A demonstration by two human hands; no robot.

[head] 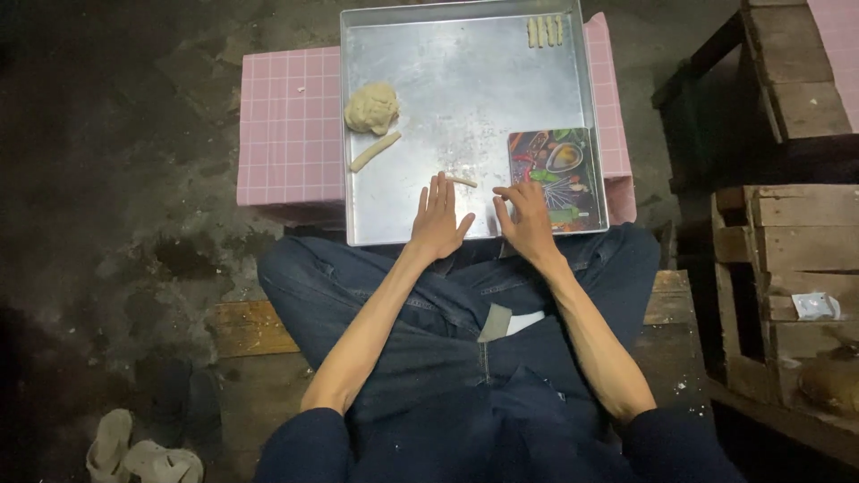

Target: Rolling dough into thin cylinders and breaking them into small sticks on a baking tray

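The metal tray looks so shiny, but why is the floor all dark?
In the head view, light falls from above onto the metal tray, which shows pale glare around the dough lump; the left hand casts a soft shadow; the floor lies dim and murky.

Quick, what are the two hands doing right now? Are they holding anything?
Left hand: open and flat on the metal tray, fingertips at a small dough strip, holding nothing.
Right hand: open, fingers spread on the tray beside the colourful card, holding nothing.
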